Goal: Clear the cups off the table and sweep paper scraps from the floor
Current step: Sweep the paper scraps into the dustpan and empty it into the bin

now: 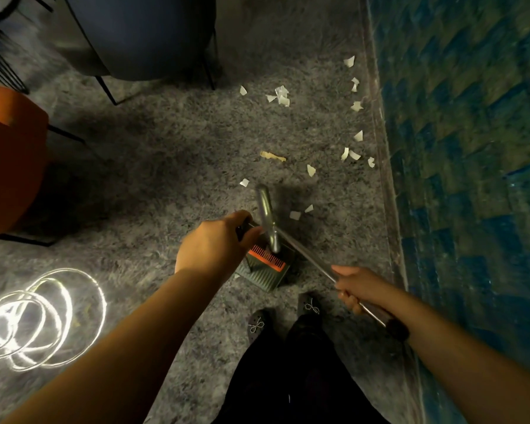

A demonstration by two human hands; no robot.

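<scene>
Right hand (pixel 354 287) is gripping a long metal broom handle (pixel 306 255) running diagonally from lower right toward frame centre; left hand (pixel 216 243) is gripping the dustpan's handle above the green dustpan (pixel 262 275). Paper scraps (pixel 280 96) are lying beyond both hands, toward the upper right, scattered on grey carpet (pixel 153 166) beside a blue wall (pixel 471 133).

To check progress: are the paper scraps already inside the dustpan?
No, the paper scraps lie scattered on the carpet, beyond the dustpan.
</scene>
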